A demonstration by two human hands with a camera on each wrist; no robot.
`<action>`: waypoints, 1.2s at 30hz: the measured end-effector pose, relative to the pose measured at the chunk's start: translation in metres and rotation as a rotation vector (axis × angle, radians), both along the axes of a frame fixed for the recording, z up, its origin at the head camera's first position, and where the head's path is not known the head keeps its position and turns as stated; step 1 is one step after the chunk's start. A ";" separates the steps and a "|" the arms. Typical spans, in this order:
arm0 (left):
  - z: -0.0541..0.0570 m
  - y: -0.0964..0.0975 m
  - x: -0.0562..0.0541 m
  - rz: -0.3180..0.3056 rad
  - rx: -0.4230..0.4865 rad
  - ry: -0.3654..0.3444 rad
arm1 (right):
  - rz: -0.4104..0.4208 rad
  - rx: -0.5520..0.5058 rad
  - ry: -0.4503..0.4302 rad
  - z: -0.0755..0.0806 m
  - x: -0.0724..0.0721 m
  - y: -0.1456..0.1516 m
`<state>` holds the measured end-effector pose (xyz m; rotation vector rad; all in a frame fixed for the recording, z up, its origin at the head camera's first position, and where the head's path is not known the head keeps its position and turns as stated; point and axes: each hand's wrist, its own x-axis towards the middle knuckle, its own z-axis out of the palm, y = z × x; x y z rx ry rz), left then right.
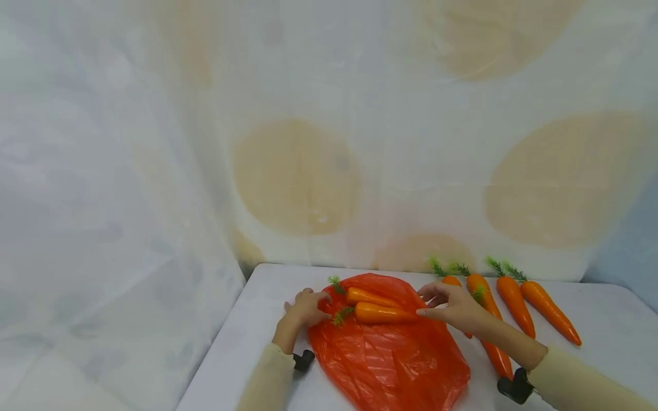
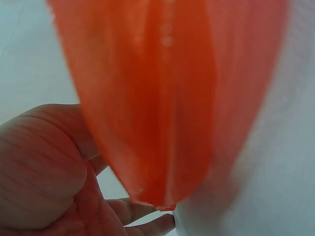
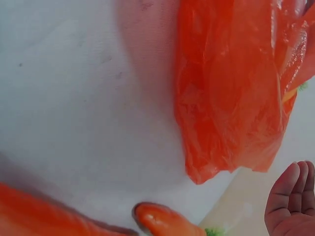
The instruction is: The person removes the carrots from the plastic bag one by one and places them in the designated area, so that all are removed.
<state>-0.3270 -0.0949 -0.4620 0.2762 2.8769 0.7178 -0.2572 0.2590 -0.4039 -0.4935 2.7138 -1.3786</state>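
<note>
Two orange carrots with leafy green tops lie crosswise on a crumpled red plastic bag (image 1: 382,357): a front carrot (image 1: 385,313) and a rear carrot (image 1: 371,297). My left hand (image 1: 304,311) is at the bag's left edge, beside the leafy tops, with thumb and index finger apart. In the left wrist view, the red plastic (image 2: 157,98) covers part of its thumb and fingertips. On the other side, my right hand (image 1: 454,305) curves over the bag's right edge, its thumb right at the front carrot's tip. Its fingers (image 3: 285,191) bend loosely with nothing visible between them.
Several more carrots lie on the white table to the right, including a long carrot (image 1: 551,313) farthest right and another carrot (image 1: 516,307) beside it. Some are partly behind my right hand and forearm. A pale curtain with tan spots (image 1: 298,177) hangs behind the table.
</note>
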 end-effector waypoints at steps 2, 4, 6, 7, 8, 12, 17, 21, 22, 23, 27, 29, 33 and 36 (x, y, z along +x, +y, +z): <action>-0.001 0.001 0.001 -0.007 0.003 -0.006 | -0.004 -0.007 -0.027 -0.004 -0.001 -0.001; -0.001 0.001 0.002 -0.003 0.006 0.000 | -0.018 -0.005 -0.033 -0.006 -0.003 -0.002; 0.001 0.001 0.001 0.002 0.007 0.004 | -0.010 -0.007 -0.029 -0.007 -0.005 -0.004; 0.002 0.001 0.001 0.004 0.006 0.004 | -0.011 -0.014 -0.033 -0.007 -0.007 -0.006; 0.003 0.001 0.000 0.005 0.006 0.002 | -0.007 -0.014 -0.027 -0.008 -0.009 -0.007; 0.005 0.000 -0.002 0.003 -0.002 -0.007 | 0.019 -0.012 -0.019 -0.008 -0.014 -0.011; 0.003 -0.001 -0.001 0.006 -0.004 -0.007 | 0.032 -0.007 -0.047 -0.010 -0.019 -0.018; 0.003 -0.001 0.001 0.011 0.003 -0.001 | 0.044 -0.012 -0.049 -0.014 -0.022 -0.022; 0.003 0.000 0.001 0.012 0.005 -0.002 | 0.045 -0.009 -0.048 -0.015 -0.022 -0.023; 0.002 0.000 0.001 0.012 0.008 -0.005 | 0.043 -0.005 -0.045 -0.017 -0.023 -0.023; 0.001 0.002 0.003 0.007 0.014 -0.018 | 0.042 -0.002 -0.044 -0.022 -0.025 -0.026; 0.001 0.002 0.003 0.004 0.012 -0.019 | 0.053 -0.003 -0.041 -0.024 -0.026 -0.028; 0.001 0.002 0.003 0.009 0.005 -0.020 | 0.084 -0.004 -0.044 -0.027 -0.027 -0.032; 0.000 0.003 0.003 0.007 0.005 -0.024 | 0.092 -0.003 -0.046 -0.030 -0.027 -0.035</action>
